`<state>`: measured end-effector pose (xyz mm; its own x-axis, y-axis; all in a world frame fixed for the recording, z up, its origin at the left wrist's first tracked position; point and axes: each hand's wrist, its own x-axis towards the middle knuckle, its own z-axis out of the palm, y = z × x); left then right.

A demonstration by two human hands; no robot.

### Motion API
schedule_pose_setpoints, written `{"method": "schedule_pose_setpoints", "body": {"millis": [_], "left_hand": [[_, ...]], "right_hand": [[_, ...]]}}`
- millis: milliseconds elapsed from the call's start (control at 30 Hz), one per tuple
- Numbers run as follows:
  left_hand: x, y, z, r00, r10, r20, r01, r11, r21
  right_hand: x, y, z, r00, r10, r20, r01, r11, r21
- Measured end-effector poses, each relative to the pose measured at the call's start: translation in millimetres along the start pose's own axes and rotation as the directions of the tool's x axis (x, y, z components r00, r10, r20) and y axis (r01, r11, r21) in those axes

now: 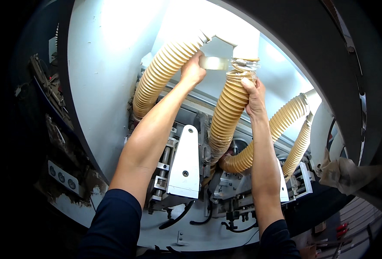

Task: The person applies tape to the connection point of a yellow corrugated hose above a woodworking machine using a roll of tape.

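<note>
Up inside the white machine housing, my left hand (193, 70) is closed on a roll of clear tape (215, 63), its fingers partly hidden behind the roll. My right hand (256, 97) grips the upper end of a yellow ribbed hose (229, 103), thumb in front and fingers behind. That end sits just under a metal hose clamp (246, 64) around the pipe collar. Shiny clear film is wrapped around the hose top and again lower down. Beside my left forearm, another ribbed hose (165, 69) slants up to the ceiling of the housing.
Two more ribbed hoses (291, 114) branch off at the right. Below my arms stand a white machine cover (184, 166) and metal rails with black levers. A gauge panel (63, 177) is at the lower left. A crumpled plastic bag (348, 172) hangs at the right, above red-handled tools (342, 229).
</note>
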<state>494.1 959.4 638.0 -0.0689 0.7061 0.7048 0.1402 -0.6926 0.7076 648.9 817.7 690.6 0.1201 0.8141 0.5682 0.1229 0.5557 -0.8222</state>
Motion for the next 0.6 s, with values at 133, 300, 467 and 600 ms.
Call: {"method": "schedule_pose_setpoints", "body": {"millis": [133,300,467,600], "left_hand": [[-12,-17,-2,0.982,0.184,-0.046,-0.187,0.98,-0.062],[-23,-16,-10,0.936,0.328,-0.125,-0.328,0.944,0.023],[-38,7,-19,0.962,0.241,-0.128,-0.254,0.962,-0.097],[-41,17,-25,0.961,0.251,-0.112,-0.254,0.967,-0.011]], "right_hand": [[5,5,-3,1.0,0.002,-0.004,-0.002,0.998,0.07],[7,2,6,0.999,-0.018,-0.036,0.021,0.997,0.068],[7,-3,8,0.997,-0.016,-0.073,0.022,0.997,0.075],[14,-8,8,0.997,-0.014,-0.081,0.018,0.998,0.053]]}}
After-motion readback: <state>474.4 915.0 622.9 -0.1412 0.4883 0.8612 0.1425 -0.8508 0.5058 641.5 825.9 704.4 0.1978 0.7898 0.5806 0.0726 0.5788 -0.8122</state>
